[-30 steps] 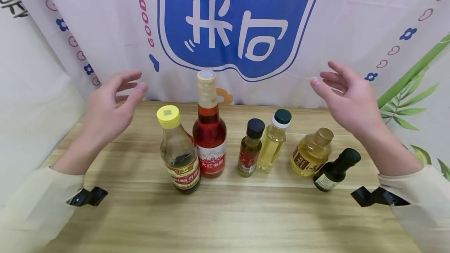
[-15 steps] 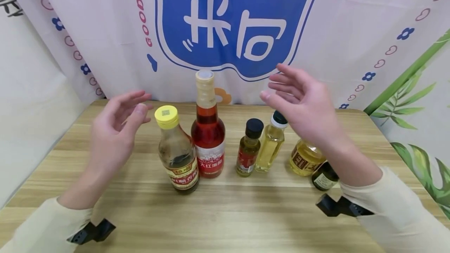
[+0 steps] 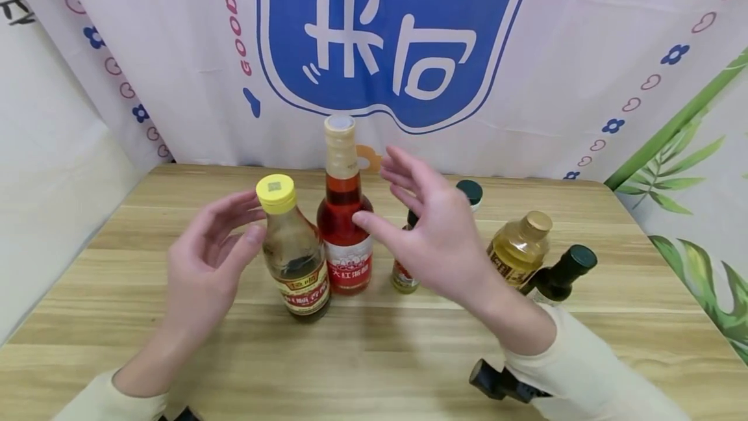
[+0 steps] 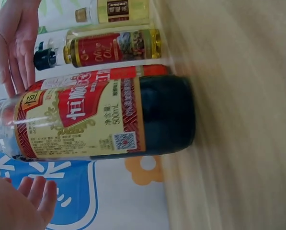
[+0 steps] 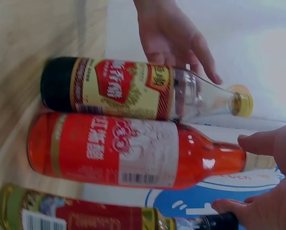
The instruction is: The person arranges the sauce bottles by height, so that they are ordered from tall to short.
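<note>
My left hand (image 3: 210,258) is just left of the yellow-capped vinegar bottle (image 3: 304,288), fingers loosely bent and spread from the thumb, fingertips close to its neck. Right beside that bottle stands a taller red vinegar bottle (image 3: 349,265) with a cream-wrapped neck. My right hand (image 3: 435,232) reaches in from the right; its thumb overlaps the red bottle's shoulder in the head view. In the right wrist view the fingers and thumb of my right hand (image 5: 272,177) are spread around the red bottle's neck side, not closed on it. Both bottles are upright.
Partly hidden behind my right hand are a small olive oil bottle (image 3: 404,280) and a green-capped bottle (image 3: 469,192). Further right stand a squat golden oil bottle (image 3: 520,249) and a small dark bottle (image 3: 558,278). A printed cloth (image 3: 526,115) hangs behind the wooden table (image 3: 350,369).
My right hand has swept left from beyond the oil bottles to beside the red vinegar bottle. My left hand has moved right and lower, up to the yellow-capped bottle. The bottles have stayed put.
</note>
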`<state>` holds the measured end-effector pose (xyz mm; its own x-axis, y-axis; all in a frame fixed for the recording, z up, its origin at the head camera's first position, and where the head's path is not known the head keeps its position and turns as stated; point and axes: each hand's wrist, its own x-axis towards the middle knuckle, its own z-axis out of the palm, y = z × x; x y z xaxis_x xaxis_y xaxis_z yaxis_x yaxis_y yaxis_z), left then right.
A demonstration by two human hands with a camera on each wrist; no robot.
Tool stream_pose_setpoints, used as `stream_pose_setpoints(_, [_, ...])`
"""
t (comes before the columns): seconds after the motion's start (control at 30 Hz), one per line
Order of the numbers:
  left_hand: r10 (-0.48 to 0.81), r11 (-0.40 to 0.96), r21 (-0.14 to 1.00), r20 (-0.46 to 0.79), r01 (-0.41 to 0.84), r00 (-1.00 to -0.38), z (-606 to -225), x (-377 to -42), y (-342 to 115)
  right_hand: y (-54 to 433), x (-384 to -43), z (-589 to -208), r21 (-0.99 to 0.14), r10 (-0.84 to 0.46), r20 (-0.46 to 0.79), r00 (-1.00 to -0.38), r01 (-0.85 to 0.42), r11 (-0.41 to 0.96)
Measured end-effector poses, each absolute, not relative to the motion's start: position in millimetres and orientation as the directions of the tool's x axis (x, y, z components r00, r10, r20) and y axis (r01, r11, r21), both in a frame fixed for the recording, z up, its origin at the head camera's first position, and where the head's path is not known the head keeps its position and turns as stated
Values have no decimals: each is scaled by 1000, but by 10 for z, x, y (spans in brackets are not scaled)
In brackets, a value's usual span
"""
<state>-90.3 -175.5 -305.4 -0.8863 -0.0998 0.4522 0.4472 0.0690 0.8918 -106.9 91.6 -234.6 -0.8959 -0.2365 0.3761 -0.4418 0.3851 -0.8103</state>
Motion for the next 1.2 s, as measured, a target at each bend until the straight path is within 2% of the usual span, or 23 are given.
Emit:
stream_pose_setpoints(0.27, [13, 48, 870, 491, 491, -871, -3175, -860, -1740, 694, -973, -2546, -796, -262, 396, -880, -471, 379])
stream_pose_setpoints(0.6, [101, 382, 809, 445, 447, -890, -3191, -856, -1730, 571, -951, -2826, -646, -198, 567, -800, -580, 495])
stream_pose_setpoints(0.83, [118, 432, 790, 428, 434, -896, -3207, -890, -1715, 520, -975, -2906, -671, -180, 541, -821, -551, 497])
stream_pose_setpoints(1.2, [50, 428, 781, 482, 455, -875, -3220, -866, -1708, 426, -1026, -3005, -721, -146, 494, -857, -498, 482])
